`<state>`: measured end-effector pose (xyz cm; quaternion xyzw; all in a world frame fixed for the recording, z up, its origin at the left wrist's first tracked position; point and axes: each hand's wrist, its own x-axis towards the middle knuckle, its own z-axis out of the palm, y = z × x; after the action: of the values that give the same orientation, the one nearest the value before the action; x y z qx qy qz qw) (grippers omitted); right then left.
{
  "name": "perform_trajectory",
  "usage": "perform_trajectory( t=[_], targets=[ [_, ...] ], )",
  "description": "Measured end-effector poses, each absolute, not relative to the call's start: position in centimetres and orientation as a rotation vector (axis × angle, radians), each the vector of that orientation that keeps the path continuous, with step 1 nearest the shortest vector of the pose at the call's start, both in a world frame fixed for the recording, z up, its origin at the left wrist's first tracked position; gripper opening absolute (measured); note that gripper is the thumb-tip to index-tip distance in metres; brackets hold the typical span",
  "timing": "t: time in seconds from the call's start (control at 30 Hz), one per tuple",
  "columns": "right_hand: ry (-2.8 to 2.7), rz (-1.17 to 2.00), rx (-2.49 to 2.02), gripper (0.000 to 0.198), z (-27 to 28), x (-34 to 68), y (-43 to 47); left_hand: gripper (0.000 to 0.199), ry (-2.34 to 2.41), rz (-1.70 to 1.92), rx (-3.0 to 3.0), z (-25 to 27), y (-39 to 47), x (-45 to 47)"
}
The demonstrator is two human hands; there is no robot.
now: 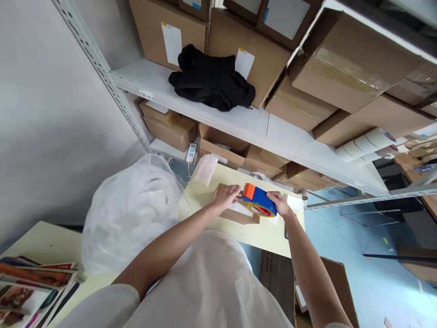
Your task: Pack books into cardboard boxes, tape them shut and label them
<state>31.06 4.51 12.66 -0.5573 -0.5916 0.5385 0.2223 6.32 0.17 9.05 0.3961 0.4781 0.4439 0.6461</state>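
Note:
My right hand (278, 202) grips a blue tape dispenser (264, 197) with an orange front and a roll of tape in it, held above a small cardboard box (251, 217). My left hand (228, 199) is at the dispenser's front end, over the left part of the box, with its fingers closed together. What those fingers hold is too small to make out. The box lies on a pale yellow table (194, 193), and a white label shows partly on its top under the dispenser.
A large white plastic bag (129, 209) bulges at the table's left. Behind runs a shelf (246, 120) with cartons and a black garment (213, 79). A pink-white paper (206, 169) lies on the table's far left corner. Open cartons (336, 282) stand on the floor at right.

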Motion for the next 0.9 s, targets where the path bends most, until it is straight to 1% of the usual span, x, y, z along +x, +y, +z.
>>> perform_trajectory(
  t=[0.1, 0.17, 0.23, 0.47, 0.6, 0.67, 0.7, 0.77, 0.8, 0.83, 0.9],
  targets=[
    [-1.654, 1.476, -1.514, 0.058, 12.5, 31.2, 4.4, 0.038, 0.916, 0.887, 0.560, 9.4, 0.9, 7.2],
    [-1.658, 1.478, -1.497, 0.059, 12.4, 31.3, 4.3, 0.028, 0.843, 0.890, 0.360, 9.1, 1.2, 7.6],
    [-1.657, 1.482, -1.485, 0.059, 12.4, 31.4, 4.3, 0.022, 0.767, 0.886, 0.227, 8.6, 1.3, 7.9],
    [-1.663, 1.494, -1.452, 0.059, 12.0, 31.7, 4.4, 0.013, 0.696, 0.939, 0.165, 8.0, 1.2, 8.7],
    [-1.679, 1.490, -1.427, 0.057, 11.8, 31.9, 4.5, 0.012, 0.689, 0.962, 0.153, 8.1, 0.9, 8.4],
    [-1.670, 1.497, -1.414, 0.057, 11.7, 31.9, 4.5, 0.002, 0.667, 0.950, 0.149, 8.5, 0.6, 7.9],
    [-1.666, 1.501, -1.409, 0.058, 11.7, 32.0, 4.5, 0.007, 0.649, 0.929, 0.150, 8.8, 0.5, 7.6],
    [-1.670, 1.496, -1.403, 0.058, 11.7, 32.0, 4.4, 0.026, 0.640, 0.882, 0.170, 9.4, 0.4, 7.1],
    [-1.679, 1.490, -1.405, 0.059, 11.8, 31.9, 4.4, 0.032, 0.680, 0.875, 0.207, 9.7, 0.4, 6.9],
    [-1.693, 1.479, -1.408, 0.059, 12.0, 31.8, 4.3, 0.035, 0.750, 0.884, 0.260, 10.0, 0.4, 6.8],
    [-1.741, 1.451, -1.414, 0.059, 12.4, 31.5, 4.2, 0.031, 0.926, 0.930, 0.378, 10.3, 0.5, 6.8]
  ],
)
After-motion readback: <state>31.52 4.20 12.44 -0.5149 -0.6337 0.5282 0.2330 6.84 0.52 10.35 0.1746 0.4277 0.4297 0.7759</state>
